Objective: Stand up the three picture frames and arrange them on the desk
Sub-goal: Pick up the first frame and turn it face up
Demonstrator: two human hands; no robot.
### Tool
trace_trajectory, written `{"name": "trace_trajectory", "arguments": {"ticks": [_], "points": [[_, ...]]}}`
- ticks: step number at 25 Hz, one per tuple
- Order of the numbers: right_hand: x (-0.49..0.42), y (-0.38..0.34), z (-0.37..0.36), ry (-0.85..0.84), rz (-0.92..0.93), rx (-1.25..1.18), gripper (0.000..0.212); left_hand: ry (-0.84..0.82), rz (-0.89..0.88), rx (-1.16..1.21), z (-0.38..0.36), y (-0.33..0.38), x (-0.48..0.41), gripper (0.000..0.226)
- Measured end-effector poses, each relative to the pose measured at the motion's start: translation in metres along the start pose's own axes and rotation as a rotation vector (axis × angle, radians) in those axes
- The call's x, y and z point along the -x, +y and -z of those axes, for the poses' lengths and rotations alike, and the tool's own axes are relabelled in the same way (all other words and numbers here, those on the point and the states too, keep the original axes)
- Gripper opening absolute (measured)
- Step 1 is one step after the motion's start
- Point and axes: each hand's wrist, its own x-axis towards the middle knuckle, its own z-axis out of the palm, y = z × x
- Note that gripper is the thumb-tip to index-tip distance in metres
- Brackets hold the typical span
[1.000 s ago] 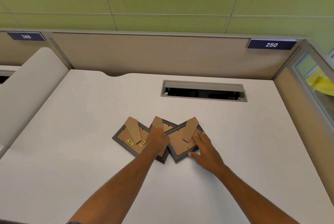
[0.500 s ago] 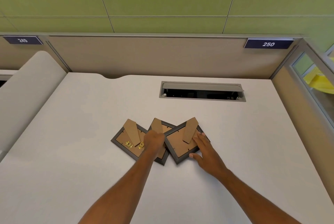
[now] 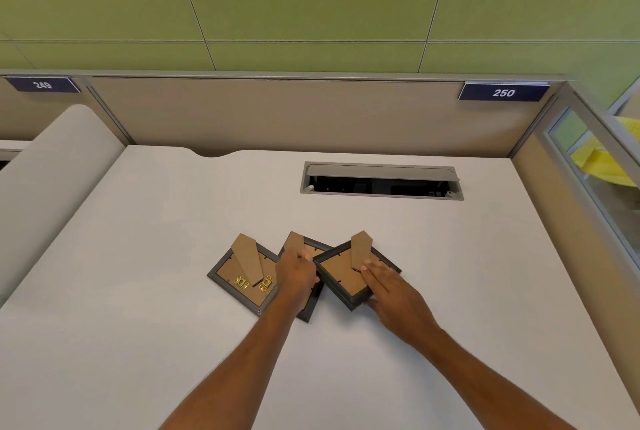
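Note:
Three dark picture frames lie face down, overlapping, near the middle of the white desk [image 3: 138, 273]. Each shows a brown cardboard back and an easel stand. The left frame [image 3: 232, 272] has two brass clips. My left hand [image 3: 296, 273] covers most of the middle frame [image 3: 313, 251], fingers curled at its top edge by the stand. The right frame [image 3: 341, 275] lies partly over the middle one; my right hand [image 3: 388, 285] rests flat on it, fingertips beside its stand, thumb under the lower right edge.
An open cable hatch [image 3: 381, 181] is sunk into the desk behind the frames. Beige partition panels [image 3: 277, 114] close the back and right sides, with number plates 249 and 250. A rounded divider [image 3: 52, 166] runs along the left.
My left hand has slid a little up the middle frame toward its top edge. My right hand has shifted slightly on the right frame. The frames still lie flat.

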Motion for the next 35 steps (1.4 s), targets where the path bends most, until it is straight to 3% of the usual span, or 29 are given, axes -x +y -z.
{"name": "trace_trajectory", "arguments": {"ticks": [11,19,27,31,35], "points": [[-0.009,0.01,0.025,0.179,0.056,-0.037,0.063,-0.119,-0.063,0.117,0.006,0.019,0.0,0.016],[-0.038,0.01,0.071,0.267,-0.154,-0.163,0.029,-0.268,-0.139,0.386,0.025,0.06,0.005,0.027],[-0.065,0.002,0.114,0.231,-0.412,-0.737,0.022,-0.33,-0.277,0.446,0.034,0.089,0.008,0.028],[-0.071,0.002,0.121,0.263,-0.62,-0.985,0.03,-0.286,-0.306,0.306,0.028,0.09,0.012,0.042],[-0.068,0.001,0.121,0.272,-0.689,-1.077,0.02,-0.385,-0.27,0.195,0.019,0.082,0.024,0.054]]}}
